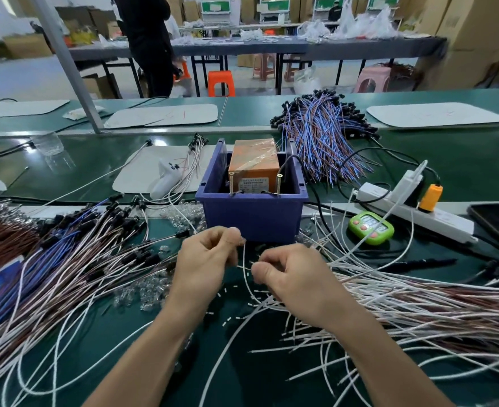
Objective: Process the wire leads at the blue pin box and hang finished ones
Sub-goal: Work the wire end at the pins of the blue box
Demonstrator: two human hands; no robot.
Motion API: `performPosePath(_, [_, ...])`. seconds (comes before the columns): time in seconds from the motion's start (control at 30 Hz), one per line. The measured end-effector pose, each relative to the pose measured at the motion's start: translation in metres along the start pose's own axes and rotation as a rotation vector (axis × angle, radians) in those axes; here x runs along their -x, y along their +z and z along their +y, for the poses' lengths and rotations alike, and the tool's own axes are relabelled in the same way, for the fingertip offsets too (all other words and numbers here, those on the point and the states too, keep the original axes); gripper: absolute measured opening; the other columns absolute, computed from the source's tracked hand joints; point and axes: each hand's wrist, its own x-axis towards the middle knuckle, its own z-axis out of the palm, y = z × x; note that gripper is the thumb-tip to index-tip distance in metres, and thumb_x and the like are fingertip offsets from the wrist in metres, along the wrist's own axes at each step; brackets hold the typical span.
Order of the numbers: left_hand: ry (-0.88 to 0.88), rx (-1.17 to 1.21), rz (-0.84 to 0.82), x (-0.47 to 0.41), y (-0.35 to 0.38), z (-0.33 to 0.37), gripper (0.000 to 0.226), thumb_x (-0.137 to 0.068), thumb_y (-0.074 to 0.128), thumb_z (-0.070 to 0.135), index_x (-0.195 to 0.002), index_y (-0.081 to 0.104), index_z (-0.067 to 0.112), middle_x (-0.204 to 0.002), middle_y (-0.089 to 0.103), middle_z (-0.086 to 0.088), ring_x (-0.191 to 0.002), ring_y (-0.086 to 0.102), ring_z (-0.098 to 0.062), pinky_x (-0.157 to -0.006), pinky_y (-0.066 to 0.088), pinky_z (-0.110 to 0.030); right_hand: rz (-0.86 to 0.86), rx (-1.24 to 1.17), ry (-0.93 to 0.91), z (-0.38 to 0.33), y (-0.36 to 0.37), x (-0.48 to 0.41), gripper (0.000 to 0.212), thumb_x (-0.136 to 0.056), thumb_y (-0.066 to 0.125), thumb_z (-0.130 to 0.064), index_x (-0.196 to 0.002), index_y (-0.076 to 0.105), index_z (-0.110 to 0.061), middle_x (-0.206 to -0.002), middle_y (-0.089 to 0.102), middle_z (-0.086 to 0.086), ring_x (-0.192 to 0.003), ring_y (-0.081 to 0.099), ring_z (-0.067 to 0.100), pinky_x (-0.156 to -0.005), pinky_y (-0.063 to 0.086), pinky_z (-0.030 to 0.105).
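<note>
Just in front of the blue pin box (254, 215) you hold one white lead (246, 274) between both hands. Your left hand (205, 259) has its fingers curled and pinches the upper end of the lead, close to the front wall of the box. Your right hand (295, 277) pinches the same lead a little lower, thumb against forefinger. I judge that you are at the step of preparing the ends, and that the lead has not yet gone to the two brass pins (231, 183) at the front rim of the box. The next move calls for lifting the ends up to those pins without letting them slip. The unworked white leads (418, 304) lie to the right of the box, and a coloured bundle (321, 136) lies behind it.
</note>
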Motion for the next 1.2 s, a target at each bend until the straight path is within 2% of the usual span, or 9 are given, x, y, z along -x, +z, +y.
performPosePath(0.1, [-0.017,-0.109,-0.014,-0.003,0.006,0.001,0.012,-0.087,0.081,0.026,-0.078,0.079,0.033,-0.067,0.074,0.006,-0.060,0.066,-0.009,-0.062,0.053,-0.027,-0.006,0.063,-0.007,0.000,0.004,0.001,0.029,-0.093,0.065,-0.040,-0.069,0.066,-0.024,-0.052,0.056,-0.008,-0.046,0.047,0.006,-0.046,0.039,0.022])
performPosePath(0.27, [-0.085,-0.274,0.037,0.000,0.020,0.004,0.030,-0.072,0.089,0.026,-0.076,0.076,0.053,-0.067,0.074,0.019,-0.061,0.069,0.005,-0.055,0.047,-0.008,-0.027,0.218,-0.033,0.000,0.010,0.004,0.029,-0.089,0.064,-0.043,-0.066,0.061,-0.026,-0.057,0.056,-0.009,-0.055,0.052,0.006,-0.049,0.036,0.017])
performPosePath(0.4, [-0.070,-0.233,-0.025,-0.003,0.023,0.002,0.026,-0.074,0.087,0.012,-0.078,0.081,0.038,-0.078,0.078,0.015,-0.071,0.073,0.003,-0.062,0.050,-0.006,-0.053,0.276,-0.050,-0.001,0.008,0.005,0.027,-0.089,0.063,-0.043,-0.072,0.065,-0.022,-0.059,0.059,-0.007,-0.058,0.055,0.009,-0.049,0.036,0.017])
performPosePath(0.53, [0.008,-0.281,-0.180,-0.002,0.023,0.004,0.048,-0.087,0.070,-0.005,-0.105,0.078,0.039,-0.100,0.076,0.027,-0.092,0.072,0.005,-0.086,0.053,-0.011,-0.080,0.309,-0.050,0.001,0.008,0.004,0.029,-0.087,0.063,-0.040,-0.068,0.063,-0.018,-0.055,0.057,-0.002,-0.055,0.052,0.013,-0.051,0.035,0.022])
performPosePath(0.73, [0.064,-0.412,-0.140,-0.001,0.018,0.008,0.048,-0.089,0.062,-0.006,-0.108,0.081,0.035,-0.088,0.067,0.044,-0.096,0.061,0.022,-0.084,0.039,0.003,-0.089,0.293,-0.058,0.000,0.010,0.003,0.026,-0.086,0.064,-0.040,-0.074,0.067,-0.018,-0.057,0.060,-0.002,-0.058,0.055,0.015,-0.052,0.040,0.027])
performPosePath(0.9, [0.054,-0.497,-0.011,0.002,0.017,0.009,0.041,-0.084,0.064,-0.001,-0.089,0.083,0.035,-0.080,0.070,0.036,-0.085,0.064,0.013,-0.074,0.042,0.000,-0.085,0.315,-0.062,0.000,0.011,0.004,0.025,-0.085,0.064,-0.041,-0.075,0.066,-0.019,-0.058,0.059,-0.002,-0.059,0.054,0.013,-0.053,0.041,0.029])
performPosePath(1.0, [0.079,-0.672,0.109,0.002,0.011,0.011,0.034,-0.081,0.064,0.006,-0.079,0.081,0.036,-0.085,0.076,0.012,-0.085,0.067,-0.014,-0.083,0.051,-0.027,-0.096,0.320,-0.057,0.001,0.011,0.004,0.024,-0.085,0.063,-0.043,-0.074,0.066,-0.022,-0.058,0.059,-0.004,-0.059,0.054,0.012,-0.052,0.039,0.025])
performPosePath(1.07, [0.105,-0.767,0.206,-0.001,0.002,0.012,0.033,-0.079,0.064,0.006,-0.076,0.080,0.035,-0.083,0.076,0.006,-0.083,0.062,-0.024,-0.082,0.050,-0.034,-0.094,0.282,-0.055,0.001,0.011,0.004,0.024,-0.086,0.064,-0.043,-0.074,0.067,-0.023,-0.058,0.061,-0.006,-0.058,0.056,0.011,-0.050,0.038,0.021])
performPosePath(1.2, [0.164,-0.976,0.362,-0.005,-0.021,0.014,0.034,-0.072,0.071,0.002,-0.082,0.081,0.034,-0.077,0.072,0.000,-0.066,0.034,-0.010,-0.078,0.034,-0.032,0.102,0.064,-0.053,0.003,0.010,0.003,0.027,-0.091,0.065,-0.040,-0.073,0.069,-0.021,-0.057,0.063,-0.008,-0.046,0.050,0.007,-0.045,0.039,0.020])
